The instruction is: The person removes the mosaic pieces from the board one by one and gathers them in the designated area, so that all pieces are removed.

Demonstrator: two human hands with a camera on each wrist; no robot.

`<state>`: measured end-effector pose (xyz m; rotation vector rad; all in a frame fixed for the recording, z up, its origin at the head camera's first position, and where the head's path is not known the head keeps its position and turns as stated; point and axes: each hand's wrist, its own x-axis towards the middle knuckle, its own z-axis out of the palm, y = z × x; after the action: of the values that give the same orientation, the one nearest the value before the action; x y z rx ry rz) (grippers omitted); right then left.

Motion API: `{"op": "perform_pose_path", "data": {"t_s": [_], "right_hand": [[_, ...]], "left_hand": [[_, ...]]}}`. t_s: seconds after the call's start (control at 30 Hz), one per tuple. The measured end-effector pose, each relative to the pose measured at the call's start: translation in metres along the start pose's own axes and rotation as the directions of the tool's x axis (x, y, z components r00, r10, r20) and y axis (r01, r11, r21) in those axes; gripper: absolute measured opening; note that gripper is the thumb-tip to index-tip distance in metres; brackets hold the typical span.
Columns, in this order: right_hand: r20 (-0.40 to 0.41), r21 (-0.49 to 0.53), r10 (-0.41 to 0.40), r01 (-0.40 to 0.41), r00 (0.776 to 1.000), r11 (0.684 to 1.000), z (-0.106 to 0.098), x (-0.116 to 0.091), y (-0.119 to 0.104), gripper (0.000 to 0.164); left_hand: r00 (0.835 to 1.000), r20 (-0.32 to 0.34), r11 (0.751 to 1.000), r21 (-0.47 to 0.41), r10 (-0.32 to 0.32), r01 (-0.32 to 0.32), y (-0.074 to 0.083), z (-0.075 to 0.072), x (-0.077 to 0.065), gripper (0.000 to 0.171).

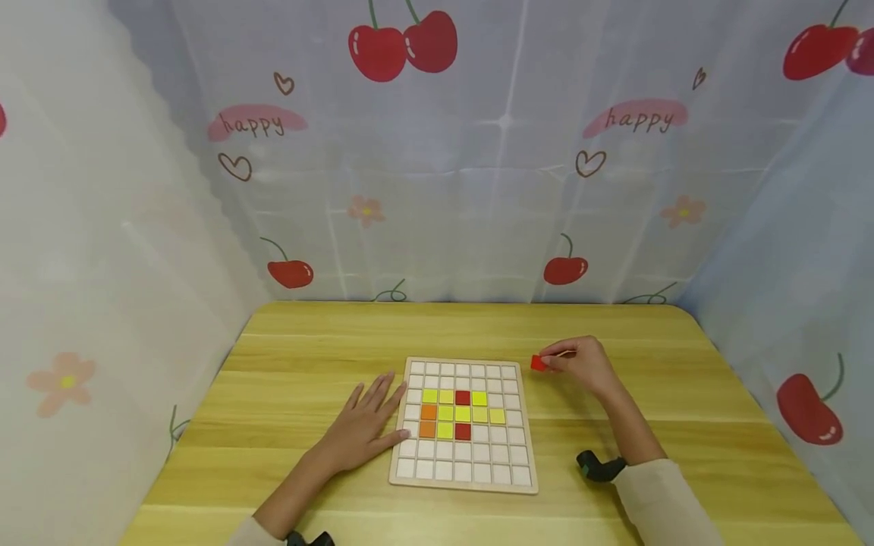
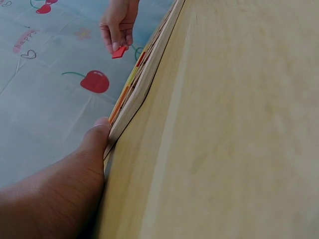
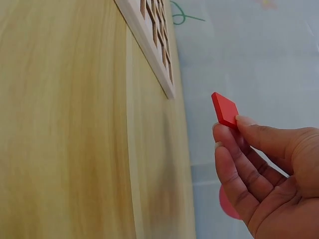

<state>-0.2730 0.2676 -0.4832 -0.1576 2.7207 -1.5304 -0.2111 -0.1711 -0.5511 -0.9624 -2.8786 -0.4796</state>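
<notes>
A wooden grid board [image 1: 464,476] lies on the table, its square cells holding yellow, orange and dark red tiles around the middle and upper left. My left hand [image 1: 360,428] rests flat at the board's left edge, fingers spread, with the thumb on the rim. Just beyond the board's upper right corner, my right hand [image 1: 580,365] pinches a red square tile [image 3: 226,109] between thumb and fingertips. In the right wrist view the tile is held tilted, above the table surface. The left wrist view shows the left thumb [image 2: 98,134] against the board's side.
The wooden table [image 1: 307,341] extends around the board on all sides. Behind it hangs a pale curtain [image 1: 451,189] printed with cherries and hearts, and similar cloth stands at left and right. A dark wrist device [image 1: 599,466] sits by the right sleeve.
</notes>
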Motion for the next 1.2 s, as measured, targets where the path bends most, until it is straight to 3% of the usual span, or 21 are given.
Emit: {"op": "perform_pose_path", "data": {"t_s": [0.13,0.43,0.67,1.2], "right_hand": [[-0.002,-0.014,0.0,0.0,1.0,1.0,-0.005,0.002,0.007,0.018],[-0.009,-0.026,0.03,-0.03,0.999,0.999,-0.013,0.004,0.021,0.021],[-0.032,0.017,0.062,-0.062,0.998,0.998,-0.018,0.005,0.028,0.019],[-0.04,-0.054,0.084,-0.086,0.996,0.995,-0.021,0.004,0.038,0.019]], "left_hand": [[1.0,-0.028,1.0,0.0,0.009,-0.009,-0.002,0.002,0.001,0.08],[1.0,-0.025,1.0,-0.002,0.01,-0.01,-0.004,0.004,0.001,0.081],[1.0,0.017,1.0,0.008,-0.011,0.011,-0.001,0.0,0.0,0.081],[0.999,0.036,1.0,0.02,-0.017,0.016,-0.003,0.002,0.002,0.081]]}}
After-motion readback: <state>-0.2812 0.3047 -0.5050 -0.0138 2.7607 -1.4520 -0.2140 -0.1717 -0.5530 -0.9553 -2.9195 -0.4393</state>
